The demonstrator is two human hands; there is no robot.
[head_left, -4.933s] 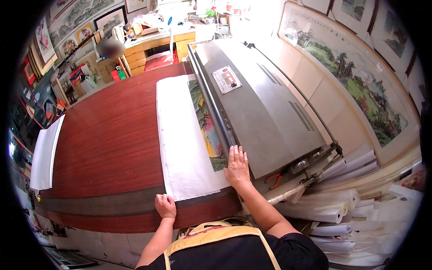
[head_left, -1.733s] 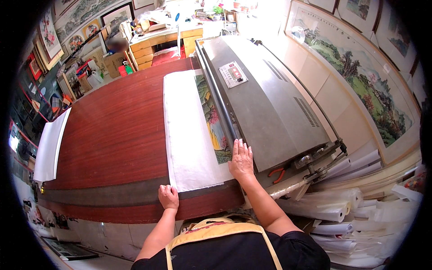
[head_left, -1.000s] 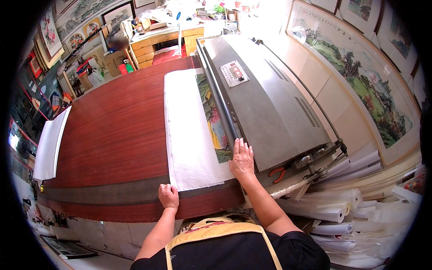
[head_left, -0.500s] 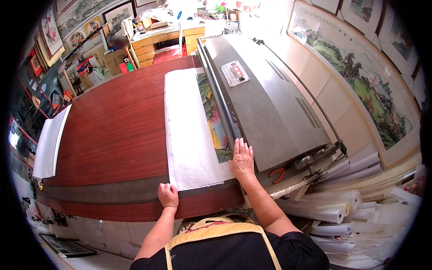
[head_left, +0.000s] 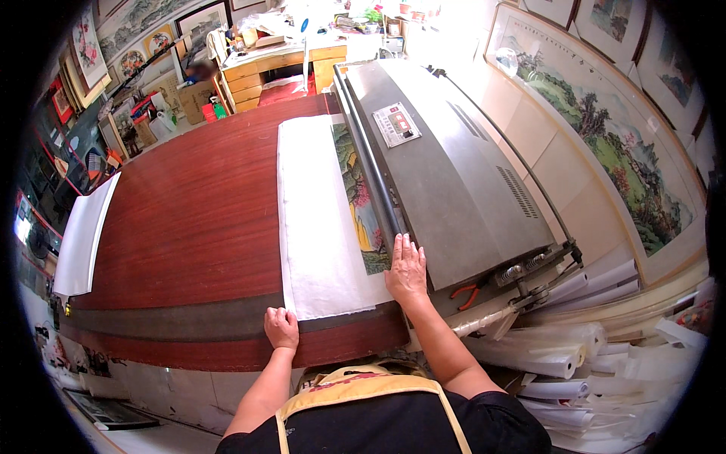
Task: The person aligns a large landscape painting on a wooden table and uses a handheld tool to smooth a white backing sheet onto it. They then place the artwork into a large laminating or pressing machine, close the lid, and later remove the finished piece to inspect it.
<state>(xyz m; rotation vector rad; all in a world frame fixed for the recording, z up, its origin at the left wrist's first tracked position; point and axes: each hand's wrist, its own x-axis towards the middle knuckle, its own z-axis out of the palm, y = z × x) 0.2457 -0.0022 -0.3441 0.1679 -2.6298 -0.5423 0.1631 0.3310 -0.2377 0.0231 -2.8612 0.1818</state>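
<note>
A landscape painting (head_left: 355, 200) with wide white paper margins (head_left: 314, 227) lies on the red-brown table, its right side running in under the roller (head_left: 370, 163) of a large grey press machine (head_left: 446, 151). My right hand (head_left: 407, 271) rests flat, fingers extended, at the near end of the roller, over the machine's front edge and the sheet's near right part. My left hand (head_left: 281, 328) is curled into a fist on the dark strip near the table's front edge, right beside the paper's near left corner. Nothing shows inside that fist.
A curled white sheet (head_left: 85, 234) hangs at the table's left end. Orange-handled pliers (head_left: 465, 293) lie by the machine's near springs (head_left: 513, 272). Plastic-wrapped rolls (head_left: 541, 352) are stacked at lower right. A wooden desk (head_left: 246, 76) stands at the far side, and a framed landscape (head_left: 605, 136) leans on the right.
Both hands hold nearly the same places, and the painting and paper look unmoved. Only the view has shifted very slightly.
</note>
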